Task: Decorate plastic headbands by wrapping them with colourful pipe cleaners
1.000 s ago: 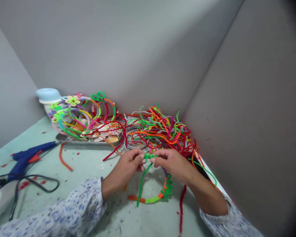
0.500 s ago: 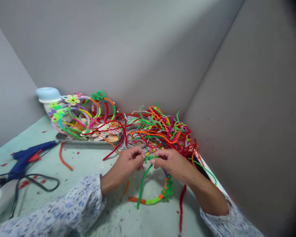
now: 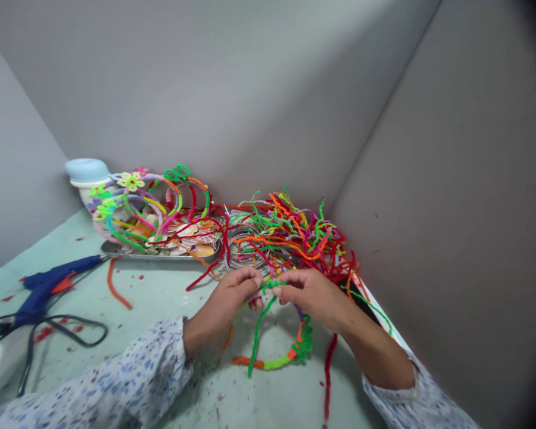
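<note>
My left hand (image 3: 240, 290) and my right hand (image 3: 310, 295) are close together over the table, each pinching a green pipe cleaner (image 3: 261, 333). Between my fingertips it is bent into small loops, and one straight end hangs down. Below my hands curves a headband (image 3: 277, 362) wrapped in orange, lime green and purple pipe cleaner. A ruffled green bunch (image 3: 302, 342) sits on its right side. The upper part of the band is hidden behind my hands.
A blue glue gun (image 3: 49, 283) with a dark cord lies at left. Behind it, a metal tray (image 3: 178, 257) holds shells and finished headbands (image 3: 138, 205), beside a white bottle with a blue cap (image 3: 88, 170). Tangled pipe cleaners (image 3: 299, 232) and wire coils (image 3: 243, 250) lie at the back.
My left thumb and fingers have shifted very slightly on the looped green pipe cleaner. Everything else looks the same.
</note>
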`<state>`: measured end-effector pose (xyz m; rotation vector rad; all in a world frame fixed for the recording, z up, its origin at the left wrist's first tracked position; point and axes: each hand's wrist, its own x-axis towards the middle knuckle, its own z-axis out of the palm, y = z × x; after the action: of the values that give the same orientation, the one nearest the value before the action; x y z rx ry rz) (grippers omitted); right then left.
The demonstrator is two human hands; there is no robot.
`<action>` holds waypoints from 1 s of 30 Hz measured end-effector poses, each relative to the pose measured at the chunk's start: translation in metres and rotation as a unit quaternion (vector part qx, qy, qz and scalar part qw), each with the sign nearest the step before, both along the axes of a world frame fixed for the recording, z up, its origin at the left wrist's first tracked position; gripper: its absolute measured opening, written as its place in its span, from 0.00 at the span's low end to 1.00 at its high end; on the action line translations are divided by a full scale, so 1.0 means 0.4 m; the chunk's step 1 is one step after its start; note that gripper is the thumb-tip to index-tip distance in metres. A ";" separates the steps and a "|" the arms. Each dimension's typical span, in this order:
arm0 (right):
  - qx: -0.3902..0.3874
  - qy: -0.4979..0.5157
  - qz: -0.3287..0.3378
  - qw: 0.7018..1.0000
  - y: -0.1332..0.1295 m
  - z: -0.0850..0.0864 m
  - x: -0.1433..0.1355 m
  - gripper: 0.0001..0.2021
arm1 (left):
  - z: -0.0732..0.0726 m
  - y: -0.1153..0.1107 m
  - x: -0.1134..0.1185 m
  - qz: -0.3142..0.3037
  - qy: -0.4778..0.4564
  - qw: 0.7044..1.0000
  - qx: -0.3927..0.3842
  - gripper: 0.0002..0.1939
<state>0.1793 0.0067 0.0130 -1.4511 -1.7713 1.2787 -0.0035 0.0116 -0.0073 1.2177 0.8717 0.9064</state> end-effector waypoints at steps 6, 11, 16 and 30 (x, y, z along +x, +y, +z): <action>-0.002 0.000 0.003 1.000 -0.003 0.004 -0.003 0.08 | 0.000 0.003 -0.003 -0.012 0.055 0.997 0.055 0.06; 0.002 -0.010 0.001 1.000 -0.006 0.005 -0.005 0.08 | 0.001 0.007 -0.013 -0.035 0.113 0.989 0.093 0.07; 0.002 -0.011 -0.001 1.000 -0.009 0.009 -0.008 0.07 | 0.007 0.012 -0.014 -0.046 0.121 0.987 0.091 0.06; -0.015 0.013 0.001 1.000 -0.006 -0.005 -0.001 0.08 | 0.022 0.010 -0.009 -0.055 0.102 0.992 0.056 0.06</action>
<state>0.1790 0.0041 0.0112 -1.4429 -1.7448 1.3240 -0.0070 0.0157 0.0016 1.4611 0.9153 0.7596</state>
